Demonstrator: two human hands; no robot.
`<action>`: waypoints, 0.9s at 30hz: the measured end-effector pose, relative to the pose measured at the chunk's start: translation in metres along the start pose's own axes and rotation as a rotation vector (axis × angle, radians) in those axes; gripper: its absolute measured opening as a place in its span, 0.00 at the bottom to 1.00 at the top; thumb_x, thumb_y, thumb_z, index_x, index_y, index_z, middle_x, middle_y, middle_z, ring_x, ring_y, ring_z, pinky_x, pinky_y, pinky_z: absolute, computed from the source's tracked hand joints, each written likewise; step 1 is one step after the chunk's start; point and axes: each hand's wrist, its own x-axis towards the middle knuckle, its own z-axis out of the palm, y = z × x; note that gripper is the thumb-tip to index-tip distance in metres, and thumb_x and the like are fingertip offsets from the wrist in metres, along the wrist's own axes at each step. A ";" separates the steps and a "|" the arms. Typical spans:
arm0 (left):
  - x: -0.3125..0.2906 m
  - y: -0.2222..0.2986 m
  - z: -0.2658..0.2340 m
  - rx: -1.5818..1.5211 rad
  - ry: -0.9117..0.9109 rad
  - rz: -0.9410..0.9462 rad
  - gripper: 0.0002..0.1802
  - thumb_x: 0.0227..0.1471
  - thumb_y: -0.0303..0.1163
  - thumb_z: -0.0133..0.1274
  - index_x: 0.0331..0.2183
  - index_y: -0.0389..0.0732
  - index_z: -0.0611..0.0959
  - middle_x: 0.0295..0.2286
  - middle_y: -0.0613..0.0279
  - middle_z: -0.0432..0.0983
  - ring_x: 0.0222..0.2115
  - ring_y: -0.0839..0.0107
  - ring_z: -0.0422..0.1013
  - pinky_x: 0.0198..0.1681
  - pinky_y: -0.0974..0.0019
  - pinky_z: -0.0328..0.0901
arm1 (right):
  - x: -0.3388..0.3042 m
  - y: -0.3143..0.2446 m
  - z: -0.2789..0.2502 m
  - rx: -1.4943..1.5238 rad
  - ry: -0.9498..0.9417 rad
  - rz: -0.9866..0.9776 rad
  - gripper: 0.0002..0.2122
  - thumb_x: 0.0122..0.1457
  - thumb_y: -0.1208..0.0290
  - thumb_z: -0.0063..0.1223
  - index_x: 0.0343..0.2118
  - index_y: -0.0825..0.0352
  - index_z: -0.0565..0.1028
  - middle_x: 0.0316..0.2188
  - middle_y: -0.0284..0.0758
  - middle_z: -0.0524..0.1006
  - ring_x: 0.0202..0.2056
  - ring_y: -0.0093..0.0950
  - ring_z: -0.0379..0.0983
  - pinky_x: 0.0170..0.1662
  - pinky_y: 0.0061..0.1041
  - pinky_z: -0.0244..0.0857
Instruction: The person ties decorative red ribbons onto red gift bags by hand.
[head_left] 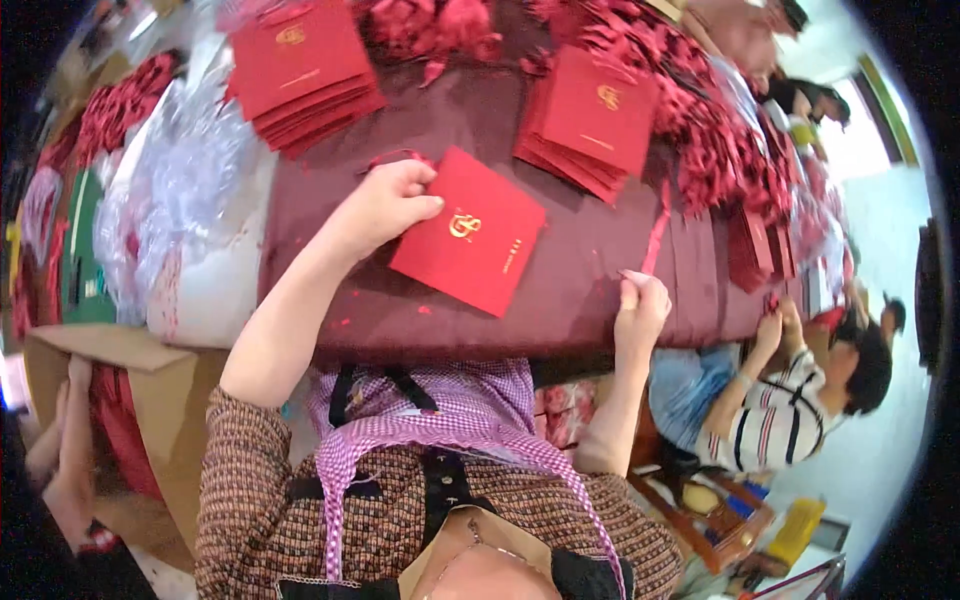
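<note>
My left hand [393, 203] is closed on the upper left edge of a flat red paper bag [478, 240], fingers and thumb pinching it. The bag lies tilted over the table, its gold emblem facing up. A bit of red ribbon [400, 158] shows beside those fingers. Farther right, at the table's near edge, my right hand [643, 303] pinches one end of a narrow red ribbon [657, 232] that stretches away toward the far side. Two stacks of similar red bags stand beyond my hands, one at the left [300, 80] and one at the right [597, 118].
A dark red cloth [390, 310] covers the table. Tangled red ribbons [730, 165] heap at the far right, and clear plastic wrapping [180, 190] lies left. A cardboard box [165, 400] stands at the lower left. Co-workers sit right, one in a striped shirt [760, 415].
</note>
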 end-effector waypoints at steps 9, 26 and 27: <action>-0.004 -0.002 0.003 -0.145 0.006 0.026 0.12 0.49 0.19 0.50 0.39 0.29 0.78 0.32 0.61 0.79 0.32 0.78 0.73 0.37 0.73 0.68 | 0.061 -0.130 0.033 0.797 -0.255 -0.037 0.06 0.54 0.81 0.53 0.35 0.69 0.75 0.33 0.36 0.76 0.37 0.25 0.72 0.43 0.22 0.65; -0.007 -0.004 0.000 -0.151 -0.038 0.062 0.14 0.49 0.18 0.48 0.40 0.31 0.78 0.33 0.65 0.78 0.32 0.82 0.72 0.38 0.76 0.67 | 0.068 -0.151 0.071 0.529 -0.182 -0.313 0.04 0.54 0.80 0.54 0.32 0.71 0.72 0.28 0.40 0.75 0.29 0.34 0.73 0.35 0.27 0.67; -0.007 -0.005 -0.001 -0.126 -0.052 0.047 0.15 0.50 0.19 0.48 0.43 0.31 0.77 0.34 0.65 0.78 0.34 0.81 0.72 0.40 0.75 0.66 | 0.067 -0.151 0.073 0.583 -0.173 -0.276 0.04 0.55 0.80 0.54 0.33 0.71 0.72 0.29 0.39 0.75 0.30 0.32 0.73 0.35 0.26 0.67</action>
